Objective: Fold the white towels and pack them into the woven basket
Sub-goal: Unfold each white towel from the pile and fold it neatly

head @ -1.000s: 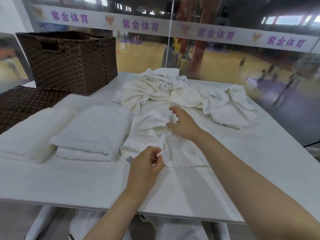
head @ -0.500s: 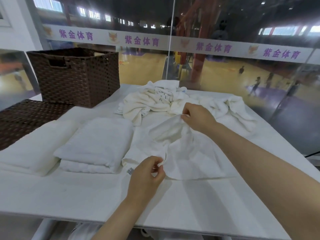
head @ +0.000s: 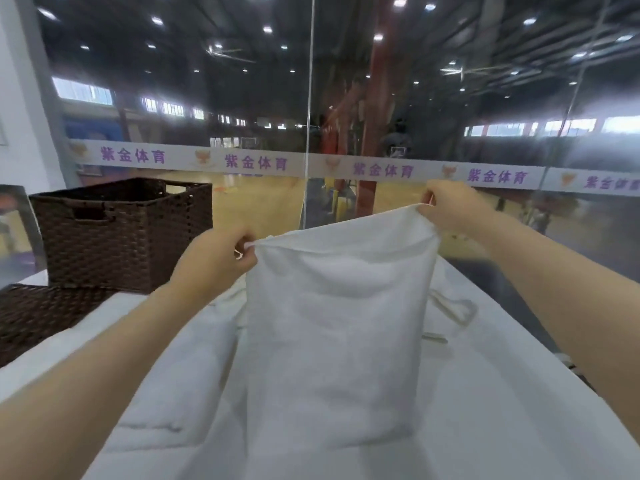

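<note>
A white towel (head: 339, 327) hangs spread in the air in front of me, above the white table (head: 502, 427). My left hand (head: 216, 261) pinches its upper left corner. My right hand (head: 450, 207) pinches its upper right corner, held a little higher. The dark brown woven basket (head: 121, 233) stands at the back left of the table. A folded white towel (head: 166, 403) lies low on the left, partly behind my left arm. The heap of unfolded towels (head: 450, 306) is mostly hidden behind the raised towel.
The basket's flat woven lid (head: 38, 317) lies at the left edge of the table. A glass wall (head: 311, 133) runs right behind the table, with a sports hall beyond it.
Both hands have lifted the towel off the table and drawn its two corners apart, so it now hangs open. The camera view has tilted upward.
</note>
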Demonstrator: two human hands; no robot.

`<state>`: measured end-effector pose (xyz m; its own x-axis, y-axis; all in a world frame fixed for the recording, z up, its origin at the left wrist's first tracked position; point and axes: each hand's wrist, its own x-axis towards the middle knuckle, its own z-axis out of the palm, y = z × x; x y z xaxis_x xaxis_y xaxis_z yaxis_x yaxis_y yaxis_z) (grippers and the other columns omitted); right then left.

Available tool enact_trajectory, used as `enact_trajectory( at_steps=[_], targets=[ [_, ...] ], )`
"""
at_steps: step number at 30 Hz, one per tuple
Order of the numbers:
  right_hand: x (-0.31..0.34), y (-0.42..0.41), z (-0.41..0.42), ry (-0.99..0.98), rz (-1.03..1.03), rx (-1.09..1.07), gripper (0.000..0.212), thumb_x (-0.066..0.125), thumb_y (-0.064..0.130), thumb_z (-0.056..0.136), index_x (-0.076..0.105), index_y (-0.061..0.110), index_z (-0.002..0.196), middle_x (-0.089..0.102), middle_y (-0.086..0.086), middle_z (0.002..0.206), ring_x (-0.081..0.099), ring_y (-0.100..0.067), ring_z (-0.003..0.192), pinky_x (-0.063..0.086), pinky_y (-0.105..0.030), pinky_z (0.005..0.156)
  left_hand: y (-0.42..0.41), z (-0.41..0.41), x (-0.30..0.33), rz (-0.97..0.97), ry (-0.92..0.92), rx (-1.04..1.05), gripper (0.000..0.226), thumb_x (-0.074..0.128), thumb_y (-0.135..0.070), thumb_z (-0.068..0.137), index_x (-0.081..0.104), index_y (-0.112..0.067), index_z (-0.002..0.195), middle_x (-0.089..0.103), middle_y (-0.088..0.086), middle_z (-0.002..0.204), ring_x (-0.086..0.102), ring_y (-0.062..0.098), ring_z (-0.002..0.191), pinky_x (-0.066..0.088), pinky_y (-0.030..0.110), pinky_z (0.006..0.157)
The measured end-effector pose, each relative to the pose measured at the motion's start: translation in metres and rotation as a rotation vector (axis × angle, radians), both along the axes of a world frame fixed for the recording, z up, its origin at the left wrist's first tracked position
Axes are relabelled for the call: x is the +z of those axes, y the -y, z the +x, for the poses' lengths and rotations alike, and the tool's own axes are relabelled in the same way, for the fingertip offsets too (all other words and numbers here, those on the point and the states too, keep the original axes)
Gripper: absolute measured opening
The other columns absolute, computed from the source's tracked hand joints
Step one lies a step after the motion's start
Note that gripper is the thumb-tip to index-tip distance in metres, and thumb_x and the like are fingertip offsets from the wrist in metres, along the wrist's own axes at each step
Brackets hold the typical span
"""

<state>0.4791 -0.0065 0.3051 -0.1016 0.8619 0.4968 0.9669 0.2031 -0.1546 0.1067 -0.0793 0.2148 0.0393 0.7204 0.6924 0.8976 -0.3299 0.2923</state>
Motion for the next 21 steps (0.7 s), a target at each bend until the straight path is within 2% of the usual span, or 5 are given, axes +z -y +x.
enact_trajectory(
  at_steps=[4, 8, 13, 16, 21],
  targets=[
    [0.026, 0.003, 0.014, 0.013, -0.134, -0.036, 0.012, 0.063, 0.025, 0.091, 0.056, 0.022, 0.081, 0.062, -0.004, 0.086, 0.059, -0.021, 0.076, 0.057, -0.038, 0.078, -0.019, -0.001, 0.044, 0.04, -0.136, -0.01, 0.015, 0.065, -0.016, 0.083, 0.065, -0.021, 0.097, 0.061, -0.007, 0.081, 0.058, 0.019, 0.074, 0.045, 0.031, 0.067],
    [0.039, 0.014, 0.037, -0.053, -0.337, 0.005, 0.013, 0.066, 0.019, 0.087, 0.054, 0.018, 0.093, 0.061, -0.006, 0.092, 0.061, -0.027, 0.082, 0.057, -0.036, 0.07, -0.025, -0.001, 0.08, -0.003, -0.196, -0.004, 0.02, 0.061, -0.015, 0.087, 0.071, -0.021, 0.104, 0.069, 0.0, 0.088, 0.059, 0.018, 0.076, 0.054, 0.036, 0.074],
    [0.043, 0.017, 0.051, -0.256, -0.09, -0.098, 0.008, 0.06, 0.003, 0.084, 0.057, 0.01, 0.083, 0.058, -0.013, 0.082, 0.057, -0.027, 0.071, 0.057, -0.038, 0.065, -0.029, 0.011, 0.1, -0.001, -0.208, -0.014, 0.024, 0.059, -0.018, 0.091, 0.069, -0.017, 0.113, 0.07, 0.003, 0.102, 0.062, 0.02, 0.087, 0.055, 0.036, 0.079],
    [0.041, 0.019, 0.061, -0.27, -0.146, -0.14, 0.011, 0.062, 0.002, 0.083, 0.058, 0.012, 0.082, 0.058, -0.013, 0.081, 0.056, -0.026, 0.072, 0.056, -0.036, 0.066, -0.03, 0.021, 0.106, 0.006, -0.235, -0.025, 0.022, 0.06, -0.018, 0.091, 0.068, -0.015, 0.111, 0.068, 0.003, 0.102, 0.061, 0.02, 0.09, 0.054, 0.034, 0.079],
    [0.033, 0.034, 0.07, -0.243, -0.142, 0.068, 0.033, 0.054, -0.007, 0.082, 0.041, 0.02, 0.069, 0.048, -0.007, 0.075, 0.045, -0.025, 0.073, 0.045, -0.033, 0.066, -0.036, 0.022, 0.113, -0.011, -0.218, -0.028, 0.02, 0.06, -0.016, 0.091, 0.068, -0.016, 0.109, 0.068, 0.003, 0.102, 0.061, 0.019, 0.088, 0.052, 0.032, 0.077]
  ],
)
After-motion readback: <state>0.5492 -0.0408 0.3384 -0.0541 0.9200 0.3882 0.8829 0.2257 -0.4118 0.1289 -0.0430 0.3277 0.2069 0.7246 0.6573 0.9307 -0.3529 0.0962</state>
